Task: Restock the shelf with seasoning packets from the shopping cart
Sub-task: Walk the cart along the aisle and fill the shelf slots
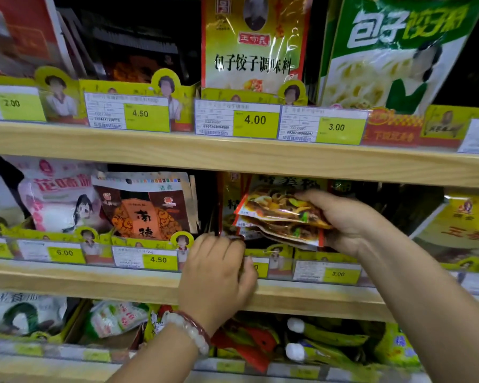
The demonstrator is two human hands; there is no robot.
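My right hand (340,217) grips a small stack of seasoning packets (280,217), printed with a noodle dish and red edges, at the mouth of the middle shelf (122,280). Behind the stack stand more packets of the same kind (230,197) in their slot. My left hand (216,269), with bead bracelets on the wrist, is at the shelf's front edge with fingers curled against the lower left corner of those standing packets; whether it pinches them I cannot tell. The shopping cart is out of sight.
The upper shelf (233,156) carries dumpling seasoning bags (253,51) and price tags. Left of my hands stand brown packets (147,208) and a pink-white bag (58,200). Yellow bags (459,225) fill the right. The bottom shelf holds green and red packets (260,344).
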